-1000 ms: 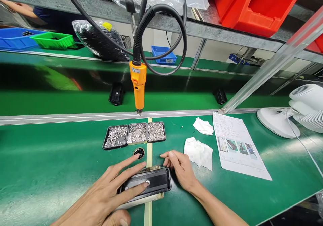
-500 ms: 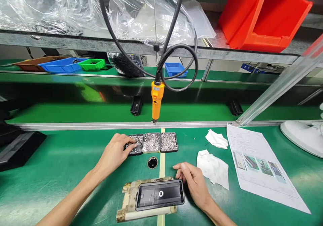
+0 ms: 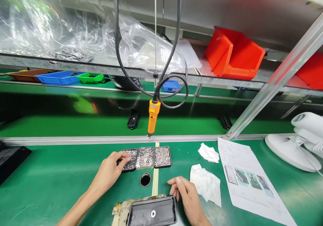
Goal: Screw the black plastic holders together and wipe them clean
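My left hand point(image 3: 110, 170) is over the left small tray point(image 3: 131, 165) of small metal parts, thumb and fingertips pinched together; anything between them is too small to make out. A middle tray point(image 3: 144, 158) of washer-like rings and a right tray point(image 3: 163, 157) of tiny metal pieces adjoin it. My right hand point(image 3: 187, 199) is loosely closed at the right end of a black rectangular housing point(image 3: 141, 216), its palm hidden. Inside the housing lies a small white ring point(image 3: 153, 214). A worn, pale fixture point(image 3: 118, 211) supports the housing. Between the hands sits a round black-centred dish point(image 3: 145, 179).
An orange electric screwdriver point(image 3: 153, 117) hangs on a cable above the trays. White cloths point(image 3: 205, 185) and a printed sheet point(image 3: 248, 182) lie to the right, near a white fan-like stand point(image 3: 290, 152). Red bins point(image 3: 237, 56) and plastic bags point(image 3: 50, 27) fill the shelf. Black housings point(image 3: 133, 120) stand behind the rail.
The view has tilted up, so everything on the bench appears lower. My left fingertips have closed together over the left tray. My right hand stays beside the housing.
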The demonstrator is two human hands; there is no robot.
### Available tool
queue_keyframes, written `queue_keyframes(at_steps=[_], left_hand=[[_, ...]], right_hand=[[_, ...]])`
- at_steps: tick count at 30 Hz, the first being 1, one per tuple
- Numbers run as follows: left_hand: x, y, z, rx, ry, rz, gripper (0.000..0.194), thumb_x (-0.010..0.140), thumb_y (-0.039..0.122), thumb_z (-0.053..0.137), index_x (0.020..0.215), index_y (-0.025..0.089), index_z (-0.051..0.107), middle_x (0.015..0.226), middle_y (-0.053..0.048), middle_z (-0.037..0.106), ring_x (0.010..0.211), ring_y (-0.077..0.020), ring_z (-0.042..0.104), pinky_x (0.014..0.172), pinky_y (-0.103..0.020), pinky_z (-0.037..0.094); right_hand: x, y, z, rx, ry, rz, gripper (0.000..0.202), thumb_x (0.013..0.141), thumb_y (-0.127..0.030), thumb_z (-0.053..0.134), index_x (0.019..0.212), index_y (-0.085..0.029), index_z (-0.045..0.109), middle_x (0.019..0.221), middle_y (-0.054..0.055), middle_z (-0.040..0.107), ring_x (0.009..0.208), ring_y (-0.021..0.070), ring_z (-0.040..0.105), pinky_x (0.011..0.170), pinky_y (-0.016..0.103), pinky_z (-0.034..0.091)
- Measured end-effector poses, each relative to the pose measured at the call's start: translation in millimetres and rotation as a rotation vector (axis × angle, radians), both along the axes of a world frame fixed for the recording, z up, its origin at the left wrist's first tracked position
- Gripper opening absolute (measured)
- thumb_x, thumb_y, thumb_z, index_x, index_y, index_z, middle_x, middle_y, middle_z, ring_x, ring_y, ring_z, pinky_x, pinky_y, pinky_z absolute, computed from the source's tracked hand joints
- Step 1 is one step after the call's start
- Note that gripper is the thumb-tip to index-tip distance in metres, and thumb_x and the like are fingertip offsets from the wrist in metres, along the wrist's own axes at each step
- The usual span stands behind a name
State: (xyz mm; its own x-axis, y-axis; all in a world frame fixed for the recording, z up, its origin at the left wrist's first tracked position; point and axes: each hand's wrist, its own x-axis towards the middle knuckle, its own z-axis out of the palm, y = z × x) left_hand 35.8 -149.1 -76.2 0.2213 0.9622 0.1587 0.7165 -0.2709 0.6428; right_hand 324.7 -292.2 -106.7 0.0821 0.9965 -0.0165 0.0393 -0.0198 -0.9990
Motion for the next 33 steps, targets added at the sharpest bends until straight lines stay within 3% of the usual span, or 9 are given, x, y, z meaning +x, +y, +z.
queue_keyframes(at_steps=[3,5,8,10,13,17,20,26,33], left_hand=[[4,-18,-3.0,-0.039,-0.133,0.039,0.044,0.096,0.060,0.050,0.093,0.022,0.073,0.091,-0.003,0.074,0.076,-0.0232,0.066,0.071,-0.031,0.051],[7,-32,-7.9,-0.046,-0.216,0.079,0.049,0.093,0.065,0.050,0.096,0.022,0.073,0.090,-0.003,0.075,0.076,-0.0236,0.067,0.069,-0.030,0.053],[11,-51,-16.2,-0.049,-0.316,0.144,0.054,0.088,0.071,0.055,0.098,0.022,0.076,0.090,-0.005,0.076,0.074,-0.0241,0.068,0.066,-0.030,0.054],[13,-61,-20.1,-0.047,-0.370,0.169,0.053,0.085,0.071,0.059,0.096,0.023,0.078,0.092,-0.006,0.077,0.074,-0.0237,0.067,0.066,-0.030,0.056],[16,-69,-21.9,-0.034,-0.428,0.167,0.045,0.085,0.067,0.062,0.095,0.027,0.078,0.098,-0.004,0.076,0.077,-0.0230,0.067,0.072,-0.030,0.057],[17,-74,-20.7,-0.021,-0.481,0.133,0.037,0.087,0.063,0.063,0.093,0.029,0.078,0.098,-0.004,0.075,0.084,-0.0242,0.068,0.072,-0.029,0.057],[18,-74,-19.7,-0.016,-0.528,0.118,0.033,0.089,0.060,0.063,0.095,0.031,0.078,0.101,-0.003,0.074,0.091,-0.0247,0.069,0.075,-0.029,0.057],[26,-77,-11.7,-0.055,-0.621,0.088,0.025,0.092,0.053,0.064,0.093,0.031,0.076,0.105,0.000,0.074,0.100,-0.0237,0.068,0.088,-0.030,0.053],[35,-92,1.3,-0.142,-0.684,0.013,0.017,0.092,0.044,0.067,0.093,0.029,0.074,0.090,0.001,0.073,0.087,-0.0200,0.066,0.082,-0.029,0.052]], right_hand=[[7,15,4.4,-0.001,0.025,-0.005,0.061,0.101,-0.066,0.041,0.094,-0.013,0.071,0.071,0.008,0.064,0.059,0.0167,0.055,0.053,0.028,0.042],[11,32,19.3,0.055,-0.025,-0.037,0.062,0.101,-0.065,0.039,0.096,-0.013,0.070,0.071,0.008,0.064,0.061,0.0175,0.056,0.053,0.028,0.042],[4,69,58.0,0.200,-0.126,-0.089,0.051,0.102,-0.060,0.044,0.108,-0.017,0.070,0.089,0.008,0.068,0.082,0.0199,0.062,0.074,0.032,0.049],[-10,100,86.6,0.288,-0.176,-0.087,0.043,0.100,-0.056,0.054,0.124,-0.022,0.066,0.116,0.009,0.068,0.108,0.0226,0.061,0.097,0.035,0.046],[-33,147,119.9,0.371,-0.178,-0.054,0.059,0.093,-0.052,0.067,0.143,-0.024,0.051,0.141,0.010,0.056,0.128,0.0243,0.053,0.109,0.038,0.041],[-54,187,134.7,0.375,-0.094,0.022,0.057,0.087,-0.052,0.071,0.131,-0.018,0.056,0.115,0.008,0.068,0.110,0.0232,0.063,0.102,0.038,0.048],[-63,184,130.0,0.341,-0.019,0.014,0.057,0.088,-0.053,0.070,0.130,-0.017,0.055,0.097,0.005,0.067,0.093,0.0212,0.067,0.088,0.035,0.052],[-73,135,128.7,0.328,0.149,0.019,0.051,0.095,-0.051,0.059,0.136,-0.024,0.045,0.079,-0.002,0.055,0.074,0.0162,0.060,0.076,0.033,0.052],[-92,91,149.7,0.355,0.522,0.017,0.018,0.101,-0.044,0.055,0.102,-0.026,0.054,0.056,-0.010,0.032,0.043,0.0074,0.025,0.043,0.019,0.032]])
